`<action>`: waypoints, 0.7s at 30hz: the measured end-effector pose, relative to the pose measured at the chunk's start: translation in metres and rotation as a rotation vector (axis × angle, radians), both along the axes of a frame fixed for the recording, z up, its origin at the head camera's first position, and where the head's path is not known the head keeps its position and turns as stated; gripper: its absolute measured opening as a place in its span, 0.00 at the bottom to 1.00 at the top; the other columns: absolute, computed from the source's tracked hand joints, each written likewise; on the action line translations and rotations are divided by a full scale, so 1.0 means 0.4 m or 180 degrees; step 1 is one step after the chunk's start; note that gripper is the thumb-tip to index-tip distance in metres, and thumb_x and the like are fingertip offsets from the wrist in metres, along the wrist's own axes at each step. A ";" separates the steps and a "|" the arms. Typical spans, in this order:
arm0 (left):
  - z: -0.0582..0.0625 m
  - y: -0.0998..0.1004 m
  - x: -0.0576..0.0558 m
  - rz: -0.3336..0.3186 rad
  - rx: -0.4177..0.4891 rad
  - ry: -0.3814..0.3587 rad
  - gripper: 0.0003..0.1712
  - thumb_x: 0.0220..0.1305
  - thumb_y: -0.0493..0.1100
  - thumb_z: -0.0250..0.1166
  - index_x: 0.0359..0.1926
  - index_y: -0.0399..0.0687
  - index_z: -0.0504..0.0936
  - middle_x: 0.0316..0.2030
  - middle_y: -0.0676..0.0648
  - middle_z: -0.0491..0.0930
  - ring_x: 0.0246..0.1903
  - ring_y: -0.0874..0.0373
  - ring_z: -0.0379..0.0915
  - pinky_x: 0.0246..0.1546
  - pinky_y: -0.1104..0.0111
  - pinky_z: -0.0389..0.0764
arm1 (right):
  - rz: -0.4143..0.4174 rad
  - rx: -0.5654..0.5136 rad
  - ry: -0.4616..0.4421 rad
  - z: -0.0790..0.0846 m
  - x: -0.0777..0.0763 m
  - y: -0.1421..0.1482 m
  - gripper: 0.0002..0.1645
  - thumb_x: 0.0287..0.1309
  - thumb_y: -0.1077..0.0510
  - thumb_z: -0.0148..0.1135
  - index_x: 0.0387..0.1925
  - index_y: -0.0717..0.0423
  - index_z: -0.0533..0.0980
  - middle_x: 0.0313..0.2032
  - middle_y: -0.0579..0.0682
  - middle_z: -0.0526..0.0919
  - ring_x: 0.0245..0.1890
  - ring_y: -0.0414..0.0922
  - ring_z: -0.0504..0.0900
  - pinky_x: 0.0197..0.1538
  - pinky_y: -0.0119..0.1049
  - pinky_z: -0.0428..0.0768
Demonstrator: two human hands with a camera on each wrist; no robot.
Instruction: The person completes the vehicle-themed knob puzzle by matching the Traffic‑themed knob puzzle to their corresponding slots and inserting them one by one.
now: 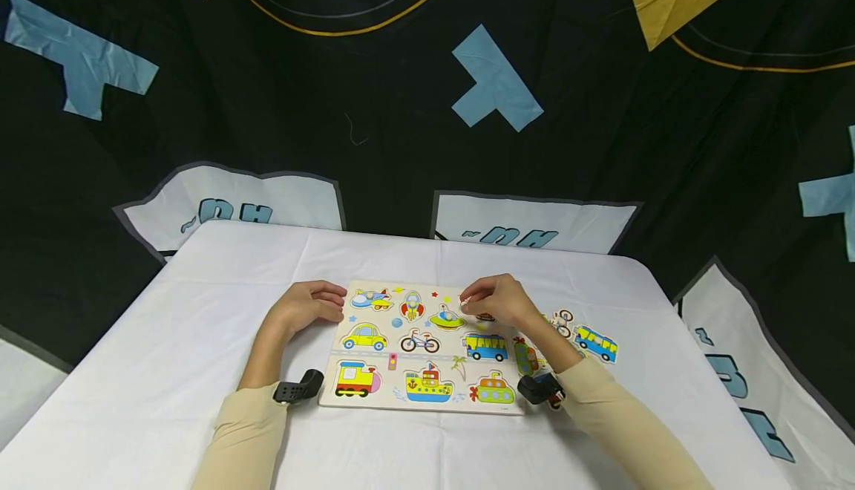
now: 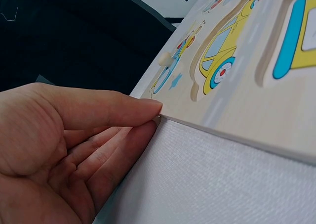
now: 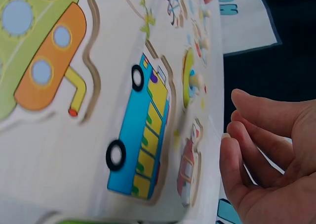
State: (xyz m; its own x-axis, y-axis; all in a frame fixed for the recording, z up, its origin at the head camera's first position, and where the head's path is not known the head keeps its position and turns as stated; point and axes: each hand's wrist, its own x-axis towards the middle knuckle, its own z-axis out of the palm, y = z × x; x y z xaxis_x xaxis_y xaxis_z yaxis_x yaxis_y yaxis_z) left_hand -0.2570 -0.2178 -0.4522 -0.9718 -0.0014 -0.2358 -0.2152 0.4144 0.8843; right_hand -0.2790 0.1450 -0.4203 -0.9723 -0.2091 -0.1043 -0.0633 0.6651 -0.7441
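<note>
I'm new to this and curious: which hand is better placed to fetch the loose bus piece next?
Probably the right hand: it looks empty, and the bus piece lies off that side of the puzzle board. The left hand pinches the board's opposite edge.

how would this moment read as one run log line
left hand pinches puzzle board edge; right hand near board's far right corner, apparently empty; bus piece right of board
</note>
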 end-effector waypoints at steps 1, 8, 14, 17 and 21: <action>0.000 0.000 0.000 -0.0002 -0.0006 -0.0001 0.28 0.52 0.33 0.74 0.57 0.38 0.80 0.43 0.44 0.85 0.38 0.58 0.79 0.39 0.71 0.81 | -0.0011 -0.0017 -0.0009 0.002 0.000 0.005 0.13 0.52 0.55 0.78 0.41 0.52 0.87 0.31 0.46 0.86 0.33 0.46 0.83 0.37 0.34 0.75; -0.001 0.001 -0.001 0.0008 -0.0053 -0.0009 0.28 0.52 0.34 0.74 0.57 0.39 0.81 0.43 0.44 0.85 0.38 0.58 0.80 0.40 0.71 0.80 | -0.0032 -0.0003 0.0015 0.015 0.001 0.049 0.14 0.52 0.55 0.77 0.42 0.52 0.87 0.31 0.47 0.86 0.35 0.44 0.81 0.41 0.37 0.74; -0.002 0.000 -0.003 0.0003 -0.0053 0.0001 0.28 0.52 0.34 0.74 0.57 0.39 0.81 0.42 0.45 0.86 0.38 0.59 0.80 0.40 0.70 0.80 | -0.0029 0.0073 0.0077 0.020 0.001 0.095 0.15 0.52 0.54 0.76 0.43 0.52 0.87 0.31 0.46 0.86 0.35 0.44 0.80 0.43 0.38 0.75; -0.002 0.000 -0.003 -0.0014 -0.0061 0.0012 0.29 0.52 0.34 0.74 0.58 0.39 0.81 0.43 0.44 0.86 0.38 0.59 0.80 0.40 0.70 0.80 | -0.0057 0.0073 0.0073 0.023 0.004 0.119 0.17 0.53 0.54 0.76 0.45 0.54 0.87 0.31 0.47 0.86 0.36 0.45 0.80 0.45 0.39 0.74; -0.002 0.001 -0.002 -0.0014 -0.0096 0.0012 0.28 0.53 0.35 0.74 0.58 0.39 0.81 0.43 0.44 0.86 0.38 0.58 0.80 0.40 0.70 0.80 | -0.0155 0.0089 0.0033 0.028 0.011 0.147 0.17 0.54 0.53 0.75 0.45 0.53 0.86 0.33 0.48 0.86 0.39 0.47 0.80 0.49 0.42 0.75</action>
